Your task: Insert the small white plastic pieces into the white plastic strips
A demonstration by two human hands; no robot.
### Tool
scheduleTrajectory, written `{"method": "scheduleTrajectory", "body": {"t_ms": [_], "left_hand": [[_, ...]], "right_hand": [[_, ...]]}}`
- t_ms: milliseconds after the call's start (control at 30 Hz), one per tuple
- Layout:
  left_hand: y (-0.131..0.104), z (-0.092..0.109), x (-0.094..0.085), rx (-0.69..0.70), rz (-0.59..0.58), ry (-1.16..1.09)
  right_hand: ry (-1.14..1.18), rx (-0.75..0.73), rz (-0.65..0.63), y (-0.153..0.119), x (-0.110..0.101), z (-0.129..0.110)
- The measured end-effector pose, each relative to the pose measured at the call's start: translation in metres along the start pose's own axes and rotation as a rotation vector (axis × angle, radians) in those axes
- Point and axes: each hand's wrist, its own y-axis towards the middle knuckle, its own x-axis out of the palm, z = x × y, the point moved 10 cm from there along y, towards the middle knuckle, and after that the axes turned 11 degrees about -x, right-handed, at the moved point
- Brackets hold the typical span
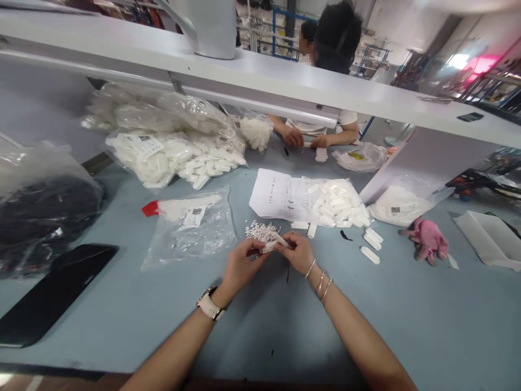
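Pinched nearly closed, my left hand (244, 264) and right hand (299, 253) hold white pieces (268, 247) just near the bits (260, 232), seemingly unfinished, with plenty left in the bag (340, 205) to the far right.
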Motion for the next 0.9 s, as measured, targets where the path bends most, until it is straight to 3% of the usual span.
{"method": "scheduleTrajectory", "body": {"t_ms": [167,267,400,533,700,767,900], "left_hand": [[-0.005,0.009,0.001,0.044,-0.02,-0.042],[-0.006,0.009,0.002,0.05,-0.028,-0.047],[-0.003,0.007,-0.001,0.028,-0.009,-0.085],[-0.001,0.005,-0.007,-0.006,0.035,-0.119],[0.002,-0.001,-0.023,-0.105,0.17,-0.129],[0.002,-0.002,-0.029,-0.132,0.209,-0.111],[0.002,0.002,-0.036,-0.154,0.26,-0.089]], "right_hand": [[0.279,0.232,-0.106,-0.006,0.01,0.023],[0.327,0.236,-0.114,-0.008,0.013,0.021],[0.291,0.161,-0.027,-0.005,0.008,0.011],[0.142,0.123,0.029,-0.003,0.002,0.006],[-0.333,-0.034,0.075,-0.002,-0.01,-0.01],[-0.475,-0.132,0.011,-0.002,-0.002,-0.018],[-0.601,-0.228,-0.241,-0.004,0.026,-0.022]]}}
